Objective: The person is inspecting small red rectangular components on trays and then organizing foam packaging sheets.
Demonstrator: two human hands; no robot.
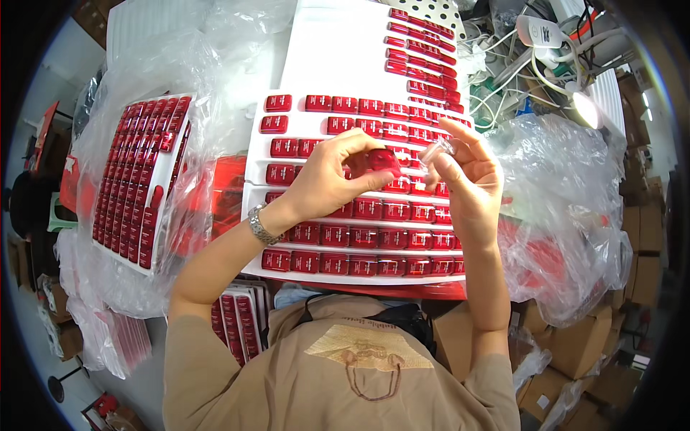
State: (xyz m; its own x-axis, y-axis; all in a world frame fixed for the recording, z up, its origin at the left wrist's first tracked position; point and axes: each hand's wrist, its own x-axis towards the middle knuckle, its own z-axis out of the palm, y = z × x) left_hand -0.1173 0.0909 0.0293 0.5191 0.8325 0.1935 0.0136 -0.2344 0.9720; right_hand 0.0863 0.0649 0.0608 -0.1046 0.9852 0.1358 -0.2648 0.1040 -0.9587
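Note:
My left hand [325,176], with a metal watch on its wrist, pinches a small glossy red container [384,161] between thumb and fingers. A little to its right, my right hand [474,183] grips a small clear plastic piece [435,151], perhaps a cap; its exact kind is hard to tell. The two pieces are held apart. Both hands are over a big white tray [334,54] with rows of similar red containers [363,264] carrying pale print. Part of the middle rows is hidden behind my hands.
On the left, a second tray of red containers [123,183] rests on crumpled clear plastic film [190,68]. More film [568,194] heaps up at the right. Tangled cables [496,79] and a lit lamp [586,109] are at the back right. Cardboard boxes [575,345] stand below.

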